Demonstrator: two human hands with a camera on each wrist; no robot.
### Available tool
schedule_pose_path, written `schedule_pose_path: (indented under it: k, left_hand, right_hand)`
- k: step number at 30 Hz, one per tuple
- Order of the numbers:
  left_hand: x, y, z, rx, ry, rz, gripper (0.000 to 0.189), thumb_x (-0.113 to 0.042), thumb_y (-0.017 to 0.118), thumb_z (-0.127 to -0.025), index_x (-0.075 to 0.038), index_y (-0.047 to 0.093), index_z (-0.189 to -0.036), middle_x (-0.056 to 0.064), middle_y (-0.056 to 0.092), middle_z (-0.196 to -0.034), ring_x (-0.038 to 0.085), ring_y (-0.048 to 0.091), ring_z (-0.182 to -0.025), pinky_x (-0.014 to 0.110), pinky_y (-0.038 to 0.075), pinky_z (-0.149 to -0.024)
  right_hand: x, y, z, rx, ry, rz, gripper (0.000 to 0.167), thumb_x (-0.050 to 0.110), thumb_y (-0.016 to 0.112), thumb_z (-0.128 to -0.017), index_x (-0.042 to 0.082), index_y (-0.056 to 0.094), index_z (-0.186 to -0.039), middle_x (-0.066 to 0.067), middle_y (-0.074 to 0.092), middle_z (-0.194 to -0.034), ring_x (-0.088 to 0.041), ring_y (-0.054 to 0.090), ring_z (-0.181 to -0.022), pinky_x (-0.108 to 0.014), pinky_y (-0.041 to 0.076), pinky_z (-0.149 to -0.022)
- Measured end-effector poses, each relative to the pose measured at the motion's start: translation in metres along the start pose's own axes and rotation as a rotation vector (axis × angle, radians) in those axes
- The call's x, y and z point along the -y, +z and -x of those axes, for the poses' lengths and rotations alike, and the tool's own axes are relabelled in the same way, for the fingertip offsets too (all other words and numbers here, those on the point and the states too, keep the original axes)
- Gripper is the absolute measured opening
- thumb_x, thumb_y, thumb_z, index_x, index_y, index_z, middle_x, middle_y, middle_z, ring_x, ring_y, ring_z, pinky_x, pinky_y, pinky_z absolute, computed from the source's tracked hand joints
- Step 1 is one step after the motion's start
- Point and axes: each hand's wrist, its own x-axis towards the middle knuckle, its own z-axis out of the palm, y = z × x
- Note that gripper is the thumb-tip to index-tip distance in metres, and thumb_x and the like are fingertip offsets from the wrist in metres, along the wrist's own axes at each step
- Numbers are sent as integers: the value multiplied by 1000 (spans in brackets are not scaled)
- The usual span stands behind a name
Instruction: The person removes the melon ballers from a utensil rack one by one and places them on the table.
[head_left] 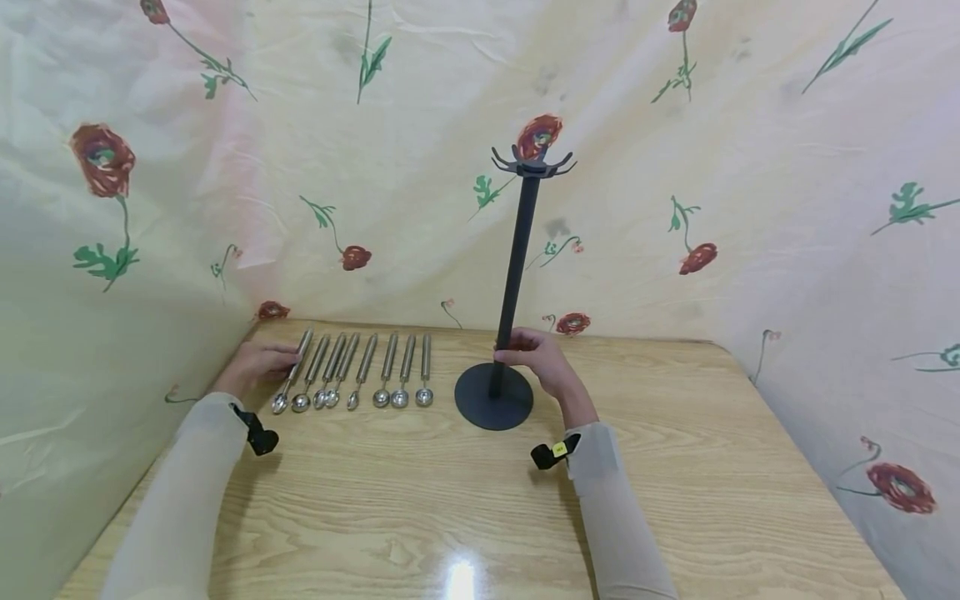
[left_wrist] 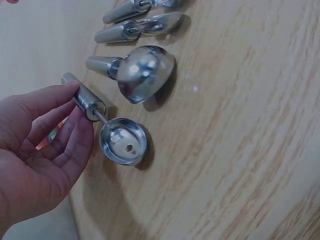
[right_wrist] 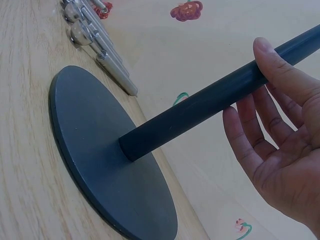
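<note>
At the left end of a row of steel utensils, my left hand pinches the handle of a small scoop like a melon baller. Its round bowl has a little hole and faces up in the left wrist view, close over the table. Beside it lies another scoop, bowl turned downward. My right hand holds the black pole of a hook stand low down, thumb on one side and fingers on the other. The stand's round base rests on the table, with curved hooks at the top.
Several more steel scoops lie side by side between the left hand and the stand, handles pointing away. The wooden table ends at a flowered cloth hanging behind and at both sides.
</note>
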Motion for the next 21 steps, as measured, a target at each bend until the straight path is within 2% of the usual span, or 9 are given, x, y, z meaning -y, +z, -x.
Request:
schedule_pose_path:
  k: [3,7,13,18,21]
  left_hand:
    - [1,1,1,8,-12,37,55,-10,68,-98,11,44,-143,15,69,-129,-5,63,-79,17,59,-79]
    - [4,1,1,17,-12,40,57,-11,68,-98,11,43,-144,12,72,-125,-6,63,-79,18,60,-80]
    - [7,2,-4,6,-32,34,57,-12,70,-97,8,46,-144,14,68,-132,-4,64,-81,21,60,-82]
    - [4,4,-4,0,-62,79,57,-12,71,-96,6,46,-144,2,76,-114,-2,65,-80,25,61,-85]
    - [3,4,-4,23,-42,95,58,-10,69,-97,8,43,-145,-6,77,-104,-2,65,-81,25,60,-87]
  right_hand:
    - [0,0,0,2,0,2,24,8,77,-90,-1,70,-111,5,74,-95,-17,68,-93,-29,56,-90]
    - [-1,0,-1,1,3,-1,28,8,77,-90,-4,68,-114,5,74,-95,-17,68,-94,-28,57,-89]
    - [-3,1,-1,-4,0,2,30,8,77,-90,-6,67,-114,4,74,-95,-17,68,-94,-28,56,-90]
    - [-2,1,0,-7,-4,12,40,9,77,-90,-13,62,-120,5,75,-95,-16,68,-94,-28,56,-90]
    - [-2,2,1,-11,-5,18,41,9,77,-91,-13,62,-121,5,74,-95,-17,68,-94,-29,56,-91]
